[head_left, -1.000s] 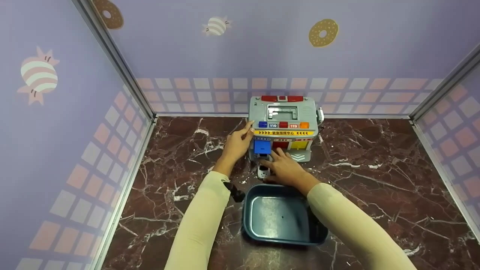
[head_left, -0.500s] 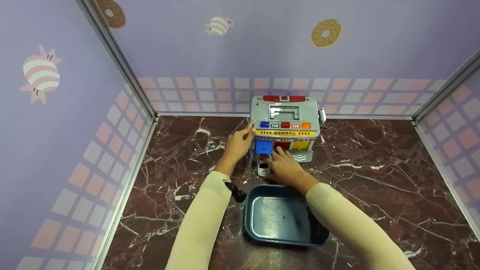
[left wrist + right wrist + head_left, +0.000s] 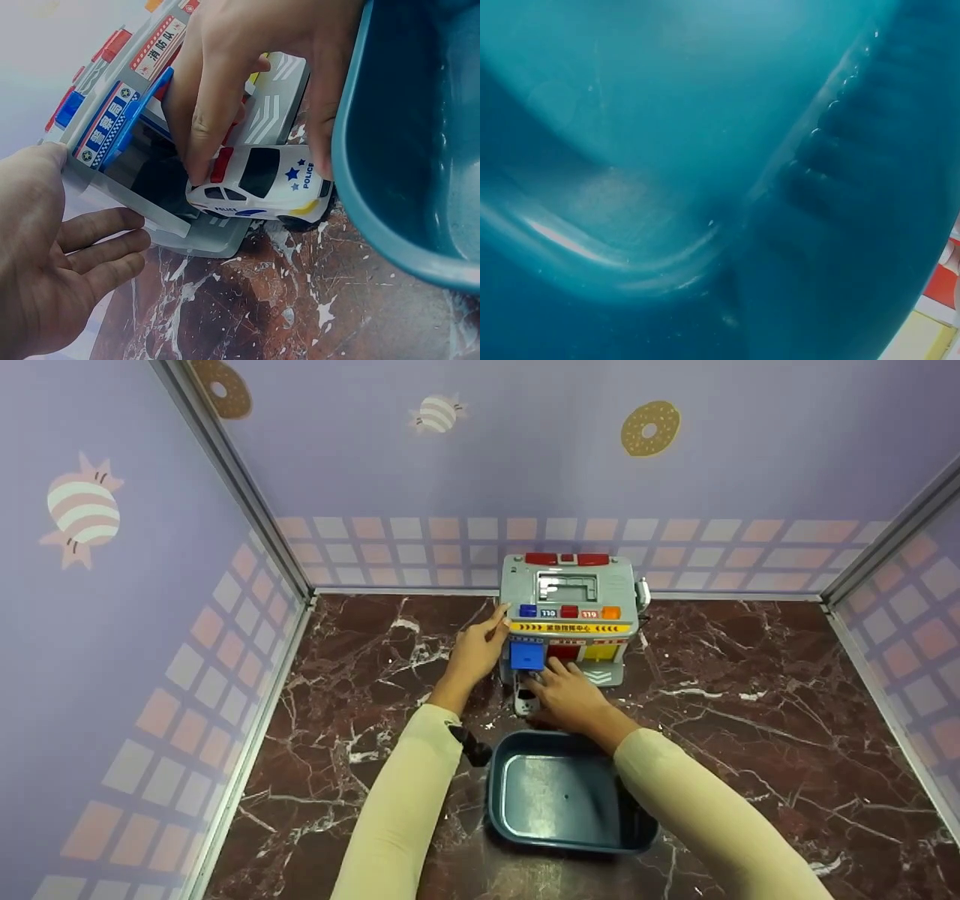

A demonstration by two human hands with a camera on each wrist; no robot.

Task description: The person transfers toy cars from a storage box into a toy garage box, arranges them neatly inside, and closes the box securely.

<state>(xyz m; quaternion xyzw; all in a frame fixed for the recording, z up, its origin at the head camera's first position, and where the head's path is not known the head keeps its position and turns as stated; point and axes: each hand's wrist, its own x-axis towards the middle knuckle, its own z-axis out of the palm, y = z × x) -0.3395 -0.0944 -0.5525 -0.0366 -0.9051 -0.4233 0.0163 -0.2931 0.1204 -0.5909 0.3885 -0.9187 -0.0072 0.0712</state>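
A white toy police car (image 3: 259, 176) with a red roof light and blue stars stands half out of the leftmost bay of a grey toy emergency station (image 3: 517, 585). My right hand (image 3: 571, 696) grips the car end to end, the thumb at its front and a finger at its rear roof. Above the car, the blue garage door (image 3: 527, 655) is tilted up. My left hand (image 3: 474, 652) rests against the station's left side, thumb near the top edge and the other fingers extended in the left wrist view. In the head view the right hand hides part of the car.
Just in front of the station and car sits a dark teal plastic tub (image 3: 491, 787), whose inside fills most of the right wrist view. Red and yellow doors (image 3: 601, 652) are beside the blue one. Patterned lilac walls (image 3: 375, 472) enclose the marbled tabletop (image 3: 360, 675).
The police car has shifted slightly inward toward the blue door, with my right hand still on it. My left hand keeps its place against the station.
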